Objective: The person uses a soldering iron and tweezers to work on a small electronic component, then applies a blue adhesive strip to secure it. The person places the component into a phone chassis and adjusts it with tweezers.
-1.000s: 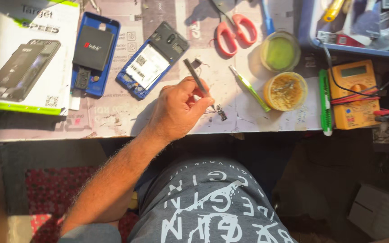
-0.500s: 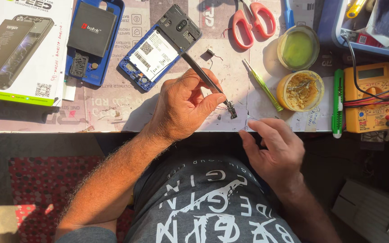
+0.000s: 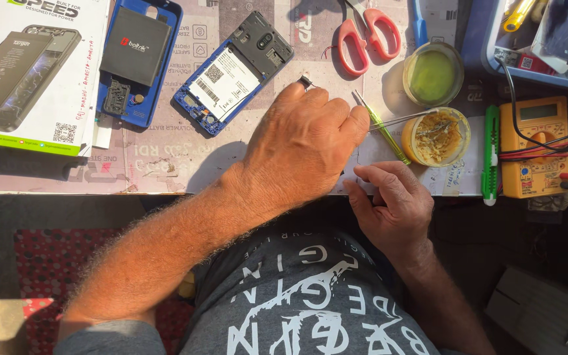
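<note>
My left hand (image 3: 304, 141) lies palm down on the work mat (image 3: 165, 161), fingers curled. A thin grey metal tool (image 3: 399, 119) pokes out from under its fingertips toward a yellow tin of paste (image 3: 436, 136). A green screwdriver (image 3: 382, 128) lies just past the knuckles. A small black part (image 3: 306, 81) sits above the hand, next to an opened blue phone (image 3: 231, 75). My right hand (image 3: 392, 204) rests at the table's front edge with bent fingers touching the mat; I see nothing held in it.
A blue back cover with a black battery (image 3: 136, 59) and a white box (image 3: 27, 72) lie at the left. Red scissors (image 3: 363, 33), a green-filled tin (image 3: 432, 73), a green cutter (image 3: 490, 154), a yellow multimeter (image 3: 535, 148) and a blue tray (image 3: 494, 62) lie at the right.
My left hand turned palm down and shifted right toward the yellow tin, hiding most of the tool. My right hand came up from my lap to the table edge.
</note>
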